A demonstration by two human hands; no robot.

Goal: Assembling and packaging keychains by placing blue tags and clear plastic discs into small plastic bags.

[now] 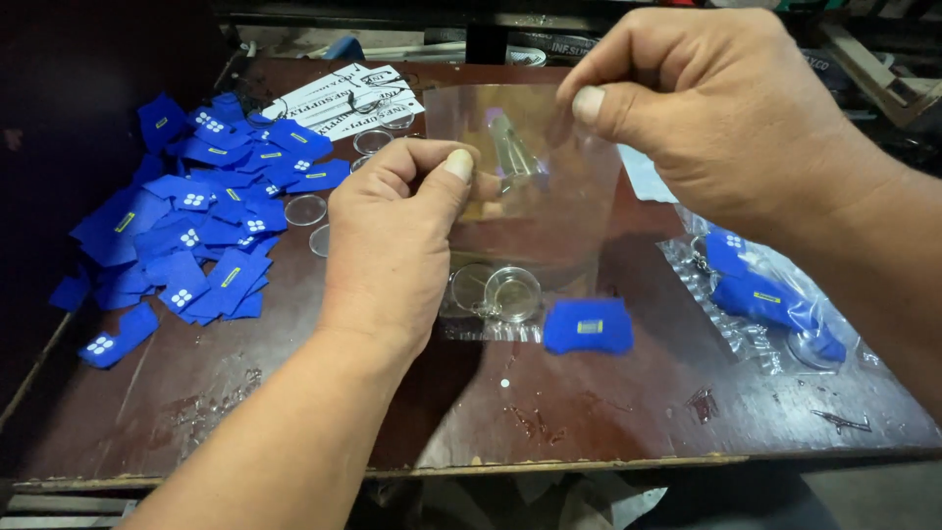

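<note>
- Blue tags [196,211] heaped at the table's far left, some spilling toward the left edge; one lone tag [118,336] sits nearer the front.
- Clear discs [305,209] lie just beside the heap, more toward the printed white sheet [343,96] at the back.
- Left hand [392,240] mid-frame, back of hand to camera, fingers curled in, thumb pressed against the left edge of a clear bag [530,196]; pinch closed on the bag.
- Bag is held up over the table centre, between both hands; through it something small and clear shows at the top, and round clear pieces with a ring sit at its bottom.
- Single blue tag [589,327] on the table just beside the bag's lower right corner.
- Right hand [716,118] upper right, thumb and fingers pinched tight on the bag's top right edge.
- Second bag [775,304] with blue tags inside lies flat at the right, under the right forearm.
- Brown table [392,412] is scuffed, scratched near the front.
</note>
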